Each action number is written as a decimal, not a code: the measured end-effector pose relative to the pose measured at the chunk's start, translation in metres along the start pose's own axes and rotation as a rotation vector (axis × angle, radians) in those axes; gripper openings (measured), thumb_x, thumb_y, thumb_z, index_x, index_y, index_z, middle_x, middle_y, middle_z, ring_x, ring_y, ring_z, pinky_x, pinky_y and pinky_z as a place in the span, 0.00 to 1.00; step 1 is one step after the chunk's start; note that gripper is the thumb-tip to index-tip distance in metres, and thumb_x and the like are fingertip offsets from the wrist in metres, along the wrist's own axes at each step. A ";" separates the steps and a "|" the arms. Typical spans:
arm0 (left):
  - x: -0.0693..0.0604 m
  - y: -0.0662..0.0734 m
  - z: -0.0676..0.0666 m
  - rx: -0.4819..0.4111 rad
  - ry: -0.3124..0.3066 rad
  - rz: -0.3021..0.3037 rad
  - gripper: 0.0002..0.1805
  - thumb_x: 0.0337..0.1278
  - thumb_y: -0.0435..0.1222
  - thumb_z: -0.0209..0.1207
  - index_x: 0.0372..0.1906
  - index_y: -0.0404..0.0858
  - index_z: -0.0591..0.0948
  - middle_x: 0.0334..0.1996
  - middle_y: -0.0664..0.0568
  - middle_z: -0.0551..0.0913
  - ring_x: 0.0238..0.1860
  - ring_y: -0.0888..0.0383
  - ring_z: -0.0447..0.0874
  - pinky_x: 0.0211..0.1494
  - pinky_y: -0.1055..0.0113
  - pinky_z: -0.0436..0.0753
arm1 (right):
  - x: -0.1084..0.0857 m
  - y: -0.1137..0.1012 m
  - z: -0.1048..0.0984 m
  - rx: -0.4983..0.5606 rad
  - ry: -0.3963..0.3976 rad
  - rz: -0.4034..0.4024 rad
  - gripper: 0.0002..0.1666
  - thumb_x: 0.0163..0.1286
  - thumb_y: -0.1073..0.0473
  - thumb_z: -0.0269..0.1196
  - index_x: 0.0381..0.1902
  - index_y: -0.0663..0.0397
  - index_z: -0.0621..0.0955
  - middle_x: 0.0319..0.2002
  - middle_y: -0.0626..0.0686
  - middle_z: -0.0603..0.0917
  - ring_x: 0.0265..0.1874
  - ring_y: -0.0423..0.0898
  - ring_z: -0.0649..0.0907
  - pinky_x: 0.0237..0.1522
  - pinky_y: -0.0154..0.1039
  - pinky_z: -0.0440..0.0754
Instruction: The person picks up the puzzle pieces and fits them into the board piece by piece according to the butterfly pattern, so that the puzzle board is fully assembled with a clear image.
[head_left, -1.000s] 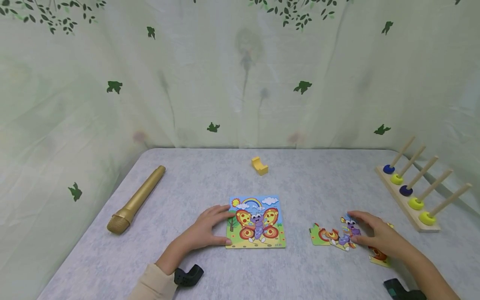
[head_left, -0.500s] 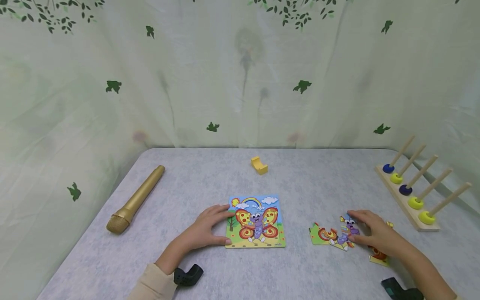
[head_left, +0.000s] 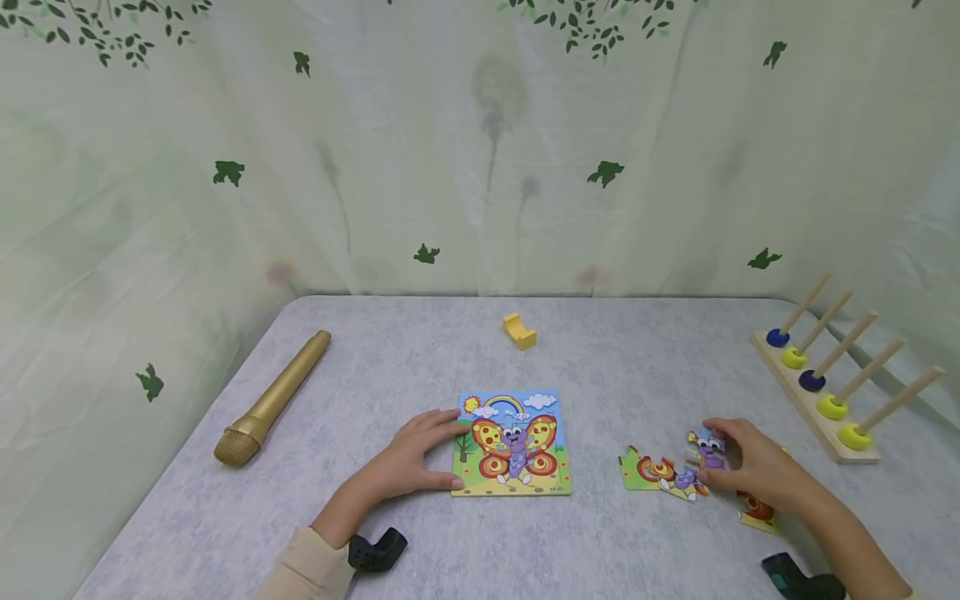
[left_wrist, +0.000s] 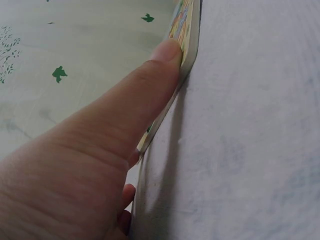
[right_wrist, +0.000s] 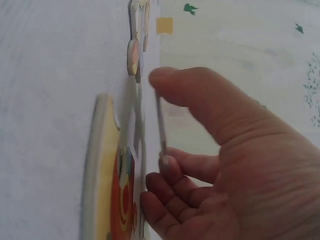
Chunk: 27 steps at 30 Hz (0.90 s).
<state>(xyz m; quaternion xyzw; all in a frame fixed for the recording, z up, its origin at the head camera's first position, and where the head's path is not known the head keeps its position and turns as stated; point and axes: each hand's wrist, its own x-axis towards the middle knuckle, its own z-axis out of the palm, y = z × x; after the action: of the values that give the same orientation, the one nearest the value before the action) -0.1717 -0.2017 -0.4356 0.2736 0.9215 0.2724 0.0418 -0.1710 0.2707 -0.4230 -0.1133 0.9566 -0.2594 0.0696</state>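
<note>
A square butterfly picture board (head_left: 516, 443) lies flat at the table's middle. My left hand (head_left: 411, 457) rests on its left edge, the thumb on the lower left corner and the fingers straight at the upper left. At right, my right hand (head_left: 759, 468) pinches a puzzle piece (head_left: 707, 447) bearing a purple butterfly head, between thumb and fingers. The right wrist view has this piece edge-on, apart from the table. Loose puzzle pieces lie around it: a green and red one (head_left: 639, 472), a purple-bodied one (head_left: 684, 481) and a red and yellow one (head_left: 759, 512) partly under the hand.
A gold microphone (head_left: 273, 398) lies at left. Near the back sits a curved yellow block (head_left: 519, 332). On the right stands a wooden peg board (head_left: 817, 400) with several pegs and blue and yellow beads. A leaf-printed curtain (head_left: 480, 150) hangs behind the table.
The butterfly-head piece, in my right hand, has risen off its neighbours and shifted slightly right. My left hand and the board have stayed in place.
</note>
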 end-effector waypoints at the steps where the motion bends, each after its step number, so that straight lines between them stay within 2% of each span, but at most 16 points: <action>1: 0.000 0.000 0.000 0.000 0.000 -0.001 0.40 0.38 0.60 0.62 0.61 0.51 0.69 0.66 0.52 0.58 0.66 0.46 0.48 0.63 0.46 0.48 | 0.000 -0.001 -0.001 0.008 0.015 -0.004 0.50 0.47 0.39 0.68 0.56 0.69 0.65 0.47 0.66 0.70 0.46 0.60 0.70 0.46 0.59 0.69; 7: 0.000 0.000 0.001 0.003 0.004 -0.002 0.40 0.38 0.61 0.62 0.61 0.51 0.69 0.66 0.52 0.58 0.66 0.46 0.48 0.63 0.46 0.48 | -0.003 -0.018 -0.006 0.053 0.108 -0.080 0.45 0.50 0.45 0.69 0.57 0.66 0.66 0.45 0.60 0.71 0.42 0.54 0.72 0.38 0.47 0.74; 11: 0.001 -0.001 0.001 0.000 0.008 -0.001 0.40 0.38 0.62 0.61 0.61 0.51 0.69 0.66 0.52 0.58 0.66 0.46 0.48 0.63 0.46 0.48 | -0.004 -0.037 -0.008 0.085 0.134 -0.135 0.43 0.52 0.47 0.68 0.58 0.65 0.65 0.45 0.58 0.72 0.41 0.51 0.72 0.36 0.41 0.73; 15: 0.000 -0.002 0.001 0.007 0.007 0.001 0.41 0.38 0.62 0.61 0.61 0.51 0.69 0.66 0.52 0.58 0.66 0.46 0.48 0.63 0.46 0.48 | -0.001 -0.062 -0.005 0.142 0.156 -0.250 0.40 0.52 0.51 0.69 0.59 0.61 0.67 0.44 0.52 0.72 0.41 0.45 0.70 0.36 0.37 0.73; 21: 0.000 -0.002 0.000 0.006 0.003 0.005 0.41 0.38 0.62 0.61 0.61 0.51 0.69 0.66 0.51 0.58 0.66 0.46 0.49 0.63 0.45 0.48 | 0.011 -0.107 0.007 0.195 0.193 -0.427 0.39 0.49 0.54 0.71 0.58 0.53 0.68 0.44 0.45 0.72 0.40 0.40 0.69 0.38 0.36 0.72; 24: 0.000 -0.002 0.000 0.007 0.001 0.004 0.41 0.39 0.62 0.61 0.62 0.51 0.69 0.66 0.51 0.58 0.66 0.46 0.49 0.63 0.45 0.49 | 0.019 -0.129 0.018 0.240 0.171 -0.481 0.39 0.49 0.54 0.71 0.58 0.51 0.68 0.45 0.44 0.72 0.41 0.40 0.69 0.39 0.38 0.73; 27: 0.000 -0.002 0.000 0.009 0.003 0.006 0.40 0.39 0.62 0.60 0.62 0.51 0.68 0.66 0.51 0.58 0.66 0.47 0.49 0.62 0.45 0.49 | 0.029 -0.144 0.034 0.289 0.127 -0.503 0.39 0.50 0.51 0.70 0.59 0.50 0.68 0.46 0.45 0.72 0.43 0.41 0.70 0.41 0.41 0.73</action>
<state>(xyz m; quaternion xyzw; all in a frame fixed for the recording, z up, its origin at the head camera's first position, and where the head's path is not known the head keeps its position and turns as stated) -0.1726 -0.2026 -0.4368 0.2762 0.9219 0.2689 0.0385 -0.1665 0.1266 -0.3806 -0.3191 0.8542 -0.4085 -0.0412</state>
